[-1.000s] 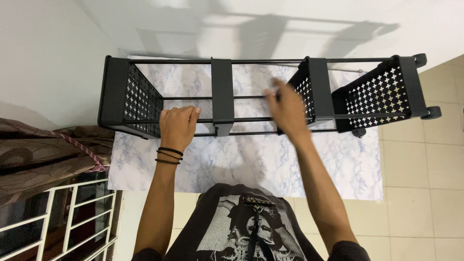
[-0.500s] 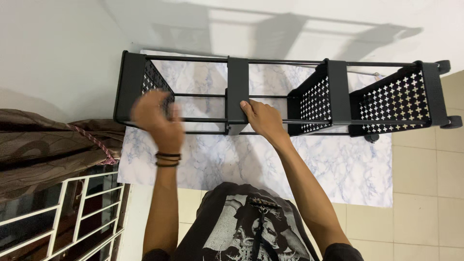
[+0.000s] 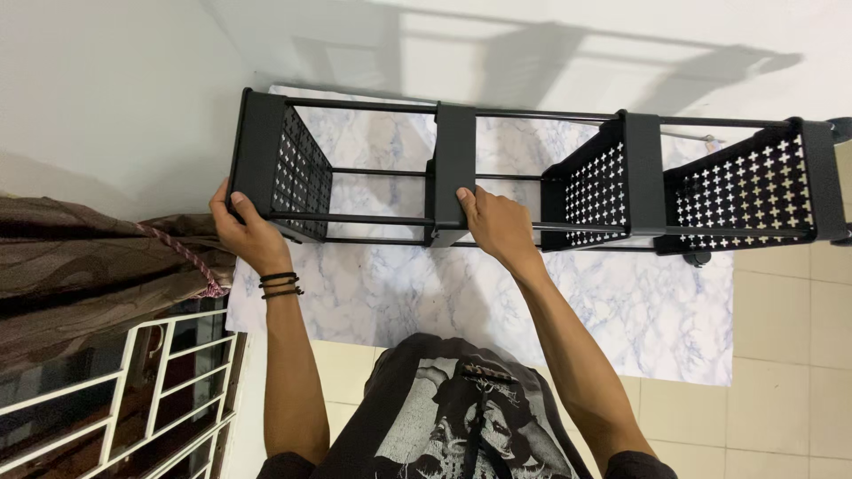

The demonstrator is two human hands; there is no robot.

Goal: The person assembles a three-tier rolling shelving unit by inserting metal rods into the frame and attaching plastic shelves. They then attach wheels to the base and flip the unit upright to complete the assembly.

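Lying on its side across a marble-patterned mat (image 3: 497, 293), the black metal trolley rack (image 3: 532, 177) fills the upper half of the head view, its perforated baskets (cross-shaped cutouts) facing sideways and a caster (image 3: 697, 259) showing beneath the right-hand basket. The left hand (image 3: 244, 232) has its grip clamped around the rack's end panel at the lower corner, black bands on the wrist. The right hand (image 3: 497, 226) grips the middle black panel where it meets the front rail. A brown curtain (image 3: 89, 266) and a white window grille (image 3: 124, 399) sit at the left, cream floor tiles (image 3: 790, 355) at the right.
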